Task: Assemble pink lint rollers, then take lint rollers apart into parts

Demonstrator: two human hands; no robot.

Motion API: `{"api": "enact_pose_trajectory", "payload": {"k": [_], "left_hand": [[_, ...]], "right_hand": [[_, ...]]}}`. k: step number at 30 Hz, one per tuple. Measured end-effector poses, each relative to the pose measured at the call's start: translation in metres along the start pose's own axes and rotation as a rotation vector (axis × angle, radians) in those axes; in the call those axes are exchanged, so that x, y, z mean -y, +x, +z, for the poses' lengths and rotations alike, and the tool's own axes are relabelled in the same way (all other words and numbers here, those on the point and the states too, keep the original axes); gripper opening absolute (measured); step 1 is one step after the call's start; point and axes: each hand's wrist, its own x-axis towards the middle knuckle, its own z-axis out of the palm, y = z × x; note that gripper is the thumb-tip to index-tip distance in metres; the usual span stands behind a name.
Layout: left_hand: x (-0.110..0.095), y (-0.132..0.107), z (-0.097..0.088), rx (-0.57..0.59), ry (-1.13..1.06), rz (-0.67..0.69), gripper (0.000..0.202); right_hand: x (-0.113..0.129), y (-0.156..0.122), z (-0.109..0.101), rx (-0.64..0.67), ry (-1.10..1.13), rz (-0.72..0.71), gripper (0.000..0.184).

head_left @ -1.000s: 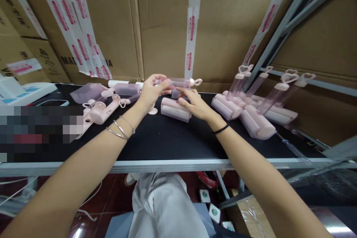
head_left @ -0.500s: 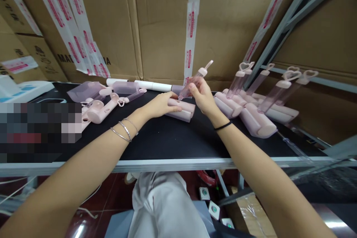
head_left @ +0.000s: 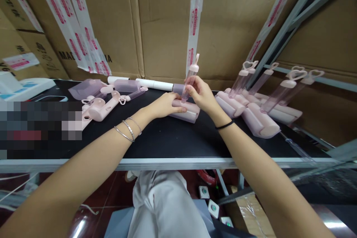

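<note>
My left hand [head_left: 169, 105] is closed round the left end of a pink lint roller body [head_left: 189, 112] lying on the black bench. My right hand [head_left: 199, 91] pinches a translucent pink handle [head_left: 191, 76] with a loop at its top. The handle stands nearly upright, its lower end at the upper side of the body. Whether it sits inside the hole there, I cannot tell. To the right lie several pink lint rollers [head_left: 260, 121] with handles standing up from them. Pink holder parts [head_left: 103, 111] and a translucent cover [head_left: 86, 90] lie to the left.
White rolls [head_left: 154, 84] lie along the back of the bench [head_left: 156, 141], before a tall cardboard box [head_left: 161, 26]. A metal frame [head_left: 295, 18] rises at the right. A white and blue device [head_left: 30, 87] stands at the far left. Small boxes with green buttons [head_left: 213, 208] are below.
My right hand has brought the handle from a slant to nearly upright, with its lower end down at the body. My left hand still holds the body.
</note>
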Motion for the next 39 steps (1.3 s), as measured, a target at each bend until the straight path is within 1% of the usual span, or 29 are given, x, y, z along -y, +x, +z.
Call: {"api": "enact_pose_trajectory", "payload": {"k": [3,8,12,15,16,17,19,20,21,24,25,26,28,30,32,34,37,39], "left_hand": [[-0.001,-0.001,0.000,-0.003,0.014,-0.007,0.054],[-0.001,0.000,0.000,0.005,0.004,0.013,0.051],[-0.002,0.000,0.000,0.002,0.011,0.017,0.048],[0.001,0.000,-0.002,-0.001,0.018,-0.029,0.053],[0.004,0.000,-0.003,-0.019,0.029,-0.055,0.057],[0.008,0.000,-0.004,-0.047,0.046,-0.084,0.060],[0.018,0.000,-0.005,-0.124,0.081,-0.154,0.066],[0.024,0.000,-0.005,-0.157,0.095,-0.192,0.067],[0.030,0.000,-0.006,-0.174,0.105,-0.234,0.068],[0.043,0.001,-0.009,-0.146,0.133,-0.363,0.068],[0.045,0.001,-0.010,-0.133,0.153,-0.398,0.068],[0.046,0.000,-0.012,-0.129,0.180,-0.427,0.067],[0.046,0.000,-0.014,-0.141,0.239,-0.462,0.063],[0.045,0.000,-0.016,-0.167,0.297,-0.482,0.058],[0.043,0.000,-0.016,-0.166,0.338,-0.511,0.055],[0.041,0.000,-0.016,-0.139,0.377,-0.550,0.052],[0.037,-0.002,-0.018,-0.110,0.460,-0.602,0.046],[0.035,-0.004,-0.020,-0.106,0.508,-0.614,0.043]], "right_hand": [[-0.001,0.002,-0.002,0.041,0.000,0.021,0.052],[0.001,0.002,-0.002,0.104,-0.068,-0.026,0.048],[-0.002,-0.002,0.002,0.143,-0.006,0.001,0.048],[-0.005,-0.006,0.003,0.271,-0.049,0.021,0.052],[-0.005,-0.007,0.002,0.320,-0.081,0.024,0.052],[-0.005,-0.008,0.001,0.357,-0.115,0.029,0.053],[-0.005,-0.009,-0.001,0.378,-0.184,0.048,0.060],[-0.005,-0.008,-0.003,0.370,-0.228,0.068,0.061],[-0.005,-0.008,-0.005,0.360,-0.278,0.090,0.058],[-0.012,-0.006,-0.015,0.327,-0.418,0.174,0.039],[-0.016,-0.006,-0.019,0.302,-0.467,0.222,0.036],[-0.021,-0.007,-0.023,0.254,-0.519,0.284,0.037],[-0.032,-0.011,-0.031,0.097,-0.637,0.419,0.043],[-0.040,-0.015,-0.037,-0.068,-0.791,0.486,0.049],[-0.042,-0.018,-0.038,-0.164,-0.953,0.467,0.051],[-0.037,-0.018,-0.034,-0.198,-1.064,0.428,0.049],[-0.026,-0.015,-0.021,-0.177,-1.072,0.347,0.039],[-0.022,-0.014,-0.011,-0.101,-1.036,0.267,0.031]]}}
